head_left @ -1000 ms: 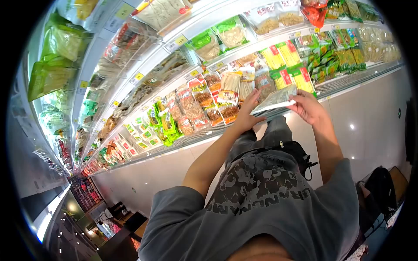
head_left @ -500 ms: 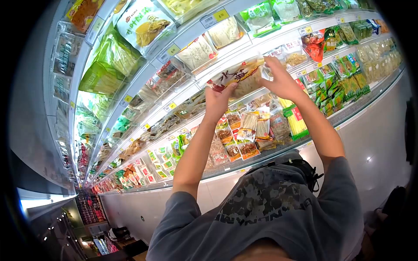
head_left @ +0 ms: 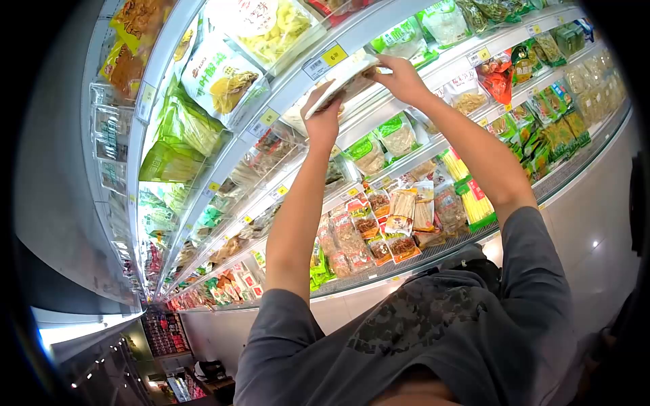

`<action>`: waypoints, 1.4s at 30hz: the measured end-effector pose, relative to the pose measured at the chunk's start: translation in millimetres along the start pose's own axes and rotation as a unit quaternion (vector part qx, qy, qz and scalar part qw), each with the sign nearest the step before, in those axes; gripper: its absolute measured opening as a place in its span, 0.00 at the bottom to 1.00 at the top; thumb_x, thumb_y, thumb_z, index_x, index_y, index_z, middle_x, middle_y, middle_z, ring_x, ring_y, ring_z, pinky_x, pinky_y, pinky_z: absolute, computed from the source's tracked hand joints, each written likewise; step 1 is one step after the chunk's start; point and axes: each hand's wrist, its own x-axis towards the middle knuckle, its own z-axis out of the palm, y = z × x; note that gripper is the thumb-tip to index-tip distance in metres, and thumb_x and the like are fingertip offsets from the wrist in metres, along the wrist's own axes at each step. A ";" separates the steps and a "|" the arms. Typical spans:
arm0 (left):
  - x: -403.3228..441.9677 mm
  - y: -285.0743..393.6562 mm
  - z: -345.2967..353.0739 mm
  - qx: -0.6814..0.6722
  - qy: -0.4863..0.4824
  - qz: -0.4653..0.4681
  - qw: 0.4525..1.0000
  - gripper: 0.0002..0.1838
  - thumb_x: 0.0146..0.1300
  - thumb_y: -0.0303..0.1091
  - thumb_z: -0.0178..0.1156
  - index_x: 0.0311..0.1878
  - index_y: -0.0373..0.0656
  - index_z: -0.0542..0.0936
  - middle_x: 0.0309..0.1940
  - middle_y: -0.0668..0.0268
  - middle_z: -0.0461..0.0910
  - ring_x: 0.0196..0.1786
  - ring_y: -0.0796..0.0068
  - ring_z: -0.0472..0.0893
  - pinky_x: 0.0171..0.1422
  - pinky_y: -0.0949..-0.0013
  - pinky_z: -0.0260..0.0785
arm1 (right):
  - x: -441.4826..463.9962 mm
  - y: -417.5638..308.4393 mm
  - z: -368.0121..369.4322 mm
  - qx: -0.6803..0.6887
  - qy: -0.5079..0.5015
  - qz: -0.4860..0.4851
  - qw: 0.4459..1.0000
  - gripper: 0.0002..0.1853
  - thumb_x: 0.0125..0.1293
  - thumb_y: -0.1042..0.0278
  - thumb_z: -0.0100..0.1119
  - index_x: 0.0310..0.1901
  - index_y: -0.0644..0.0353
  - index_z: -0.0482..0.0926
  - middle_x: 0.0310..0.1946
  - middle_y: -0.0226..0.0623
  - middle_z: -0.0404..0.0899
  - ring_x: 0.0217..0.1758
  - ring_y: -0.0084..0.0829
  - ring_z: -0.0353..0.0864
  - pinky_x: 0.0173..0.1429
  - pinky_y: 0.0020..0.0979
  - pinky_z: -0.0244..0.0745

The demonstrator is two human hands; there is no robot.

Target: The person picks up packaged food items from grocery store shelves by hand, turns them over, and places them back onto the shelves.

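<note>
Both of my hands hold a flat plastic packet of bamboo shoots (head_left: 347, 78) in front of the upper shelves, its pale side facing up and its edge toward me. My left hand (head_left: 323, 120) grips the packet's left end, thumb on the near side. At the right end, my right hand (head_left: 402, 78) pinches the packet's edge between thumb and fingers. Part of a shelf with pale packets lies behind it, mostly hidden by the packet and hands. Just below sit green-topped bags (head_left: 397, 133) on a lower shelf.
Chilled shelves curve across the view, with price tags (head_left: 326, 62) along their edges. A white-and-green bag (head_left: 222, 74) and leafy greens (head_left: 179, 125) stand on the left. Red-and-brown packets (head_left: 399, 245) lie on the bottom shelf. Pale floor (head_left: 575, 237) runs along the right.
Both hands have raised the packet toward the upper shelf and tilted it, so its printed front no longer shows. The green-topped bags below have come into view.
</note>
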 end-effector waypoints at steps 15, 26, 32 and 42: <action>52.9 -57.6 18.1 0.167 0.152 -0.052 0.973 0.27 0.64 0.29 0.65 0.59 0.29 0.63 0.58 0.45 0.67 0.55 0.61 0.75 0.58 0.67 0.68 | 37.1 23.3 21.2 -0.349 0.056 0.013 0.936 0.24 0.55 0.60 0.73 0.52 0.54 0.76 0.46 0.47 0.75 0.54 0.48 0.73 0.57 0.45 0.71; 29.8 -54.7 30.0 0.543 -0.160 0.164 0.808 0.33 0.61 0.35 0.66 0.70 0.59 0.68 0.76 0.53 0.52 0.79 0.51 0.50 0.80 0.39 0.36 | 16.8 44.5 16.8 -0.260 0.096 -0.099 0.956 0.12 0.61 0.67 0.65 0.44 0.56 0.77 0.42 0.40 0.74 0.50 0.44 0.76 0.53 0.43 0.73; 46.8 -60.8 17.0 0.551 -0.209 0.187 0.786 0.35 0.60 0.46 0.68 0.70 0.62 0.67 0.76 0.51 0.52 0.79 0.53 0.52 0.80 0.38 0.38 | -52.4 36.1 -22.5 -0.150 0.243 -0.127 0.950 0.06 0.64 0.77 0.61 0.42 0.61 0.81 0.41 0.38 0.76 0.40 0.36 0.80 0.45 0.32 0.77; 39.2 -76.7 24.1 0.501 -0.144 0.254 0.815 0.33 0.60 0.33 0.66 0.70 0.66 0.71 0.77 0.52 0.54 0.79 0.40 0.48 0.78 0.31 0.31 | -246.8 114.6 -46.7 -0.184 0.118 0.155 0.964 0.06 0.68 0.76 0.56 0.46 0.63 0.77 0.38 0.40 0.75 0.37 0.34 0.77 0.43 0.33 0.74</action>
